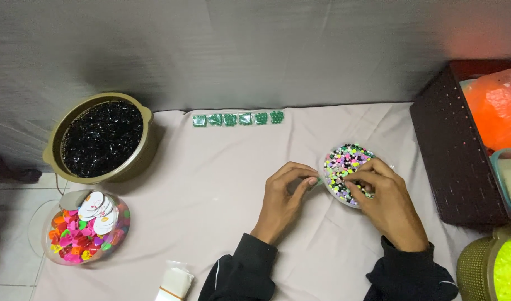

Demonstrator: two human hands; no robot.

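A small clear bowl (pixel 328 157) of mixed pink, black, green and white beads sits on the cloth, right of centre. My right hand (pixel 384 202) lies over its near side, fingertips pinched among the beads. My left hand (pixel 283 196) is just left of the bowl, its thumb and forefinger pinched on something tiny and greenish at the bowl's rim; I cannot make out what it is. Both wrists wear dark sleeves.
Several small packets of green beads (pixel 237 119) lie in a row at the cloth's far edge. A tan basket of black beads (pixel 102 138) and a clear tub of colourful pieces (pixel 88 227) stand left. A dark brown crate (pixel 456 150) stands right, a yellow-filled basket (pixel 492 268) below it.
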